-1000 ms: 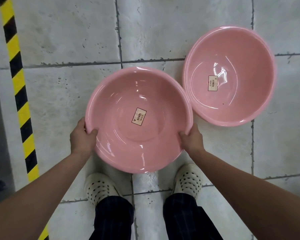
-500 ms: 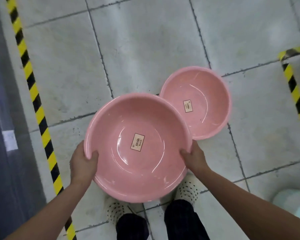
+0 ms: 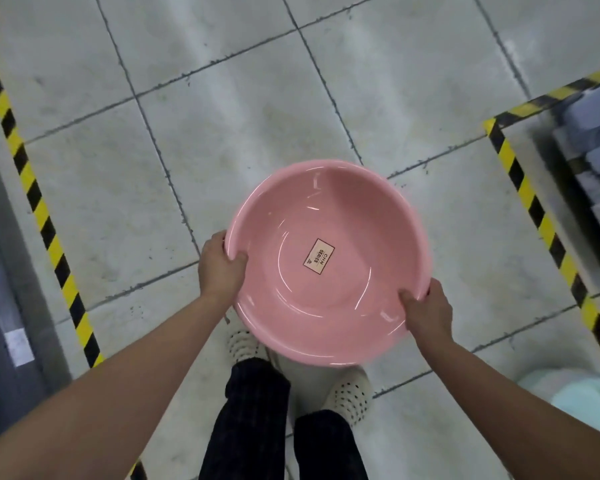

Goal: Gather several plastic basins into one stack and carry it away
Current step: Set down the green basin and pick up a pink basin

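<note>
Head view looks straight down on a round pink plastic basin [image 3: 326, 209] held off the floor between both hands, mouth upward and tipped a little. The left hand [image 3: 220, 266] grips the rim on its own side, thumb hooked over the edge into the bowl and fingers curled beneath. The right hand [image 3: 428, 313] grips the opposite rim the same way, thumb lying inside and fingers wrapped under the lip. Both forearms reach in from the bottom corners of the picture.

A small rectangular paper label [image 3: 319, 256] sits on the bottom of the basin, midway between the two hands. Whether a second basin is nested under this one cannot be told.

Below the hands are two cream perforated clogs [image 3: 349, 393] and dark checked trousers [image 3: 253, 410], standing on grey stone floor tiles [image 3: 239, 116]. Out beyond the left hand a strip of yellow-and-black hazard tape [image 3: 39, 209] runs along the floor, with a grey unit [image 3: 0, 306] on its far side. Beyond the right hand a second hazard tape strip [image 3: 534, 209] turns a corner round grey shelving [image 3: 596, 140]. Nearer the right forearm lies a pale mint rounded object [image 3: 589, 400], cut off by the frame edge.
</note>
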Tool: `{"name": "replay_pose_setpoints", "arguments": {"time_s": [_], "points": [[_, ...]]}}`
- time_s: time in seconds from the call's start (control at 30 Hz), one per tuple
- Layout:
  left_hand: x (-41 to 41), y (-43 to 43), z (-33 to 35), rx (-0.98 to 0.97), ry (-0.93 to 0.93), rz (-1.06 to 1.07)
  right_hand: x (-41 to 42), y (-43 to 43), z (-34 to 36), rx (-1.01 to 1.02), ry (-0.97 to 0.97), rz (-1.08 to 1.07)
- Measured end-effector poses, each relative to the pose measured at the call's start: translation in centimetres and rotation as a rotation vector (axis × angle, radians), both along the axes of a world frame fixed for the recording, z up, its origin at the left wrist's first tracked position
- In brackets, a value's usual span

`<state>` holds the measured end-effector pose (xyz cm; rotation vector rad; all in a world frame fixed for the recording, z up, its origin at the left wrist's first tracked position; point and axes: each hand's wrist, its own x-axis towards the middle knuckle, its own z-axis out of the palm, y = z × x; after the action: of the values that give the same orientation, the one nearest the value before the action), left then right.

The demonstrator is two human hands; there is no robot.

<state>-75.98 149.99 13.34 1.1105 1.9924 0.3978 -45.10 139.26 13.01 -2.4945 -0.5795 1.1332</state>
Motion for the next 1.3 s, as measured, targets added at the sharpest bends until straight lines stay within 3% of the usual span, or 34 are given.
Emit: {"name": "replay_pose_setpoints", "arguments": {"time_s": [0.4,0.8,1.0,1.3], "points": [[6.5,9.0,-12.8,-0.052,0.003,-0.252,4.8,2.8,-11.8,-0.009,0.027,-0.171],[8.6,9.5,-21.5,-0.122,0.062,-0.352,4.5,-0.1,-21.5,0.006,0.042,-0.27],[9.9,8.7,-23.8,-0.084,0.109,-0.385,3.8,-0.8,-24.0,0.076,0.037,-0.392],[11.7,9.4,-20.9,-0.34,0.263,-0.432,6.0,-1.5,-22.2,-0.045,0.271,-0.295]]}}
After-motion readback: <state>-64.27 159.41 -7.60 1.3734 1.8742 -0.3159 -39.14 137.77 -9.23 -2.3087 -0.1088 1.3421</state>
